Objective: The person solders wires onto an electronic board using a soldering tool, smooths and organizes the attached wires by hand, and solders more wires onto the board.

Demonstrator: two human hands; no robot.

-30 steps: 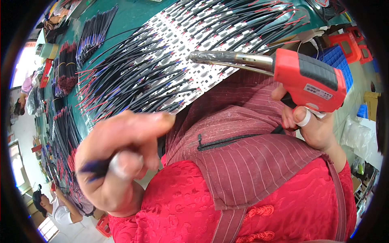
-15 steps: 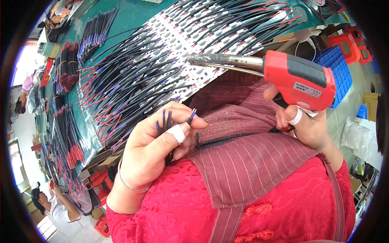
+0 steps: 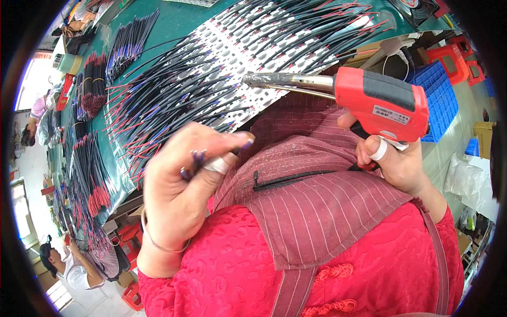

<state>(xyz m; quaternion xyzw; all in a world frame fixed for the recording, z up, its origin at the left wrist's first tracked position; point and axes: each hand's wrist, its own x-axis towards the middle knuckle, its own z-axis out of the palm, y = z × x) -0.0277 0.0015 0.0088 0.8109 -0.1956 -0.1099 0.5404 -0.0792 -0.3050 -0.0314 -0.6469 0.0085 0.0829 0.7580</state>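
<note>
My left hand (image 3: pixel 177 177) pinches wires (image 3: pixel 198 158) — likely light, springy, best held mid-length — while my right hand (image 3: pixel 398 168) grips the soldering gun (image 3: pixel 383 103).

The soldering gun (image 3: pixel 380 103) is red with black inlays and a white label (image 3: pixel 391 114); the thumb tape (image 3: pixel 379 149) is white. A maroon apron (image 3: pixel 327 222) with thin pale stripes covers a bright red, tone-on-tone patterned shirt (image 3: pixel 227 264). At the near edge of the green table (image 3: pixel 174 24), a white, dark-speckled panel (image 3: pixel 264 96) carries black wires (image 3: pixel 163 92) tipped red and blue.
</note>
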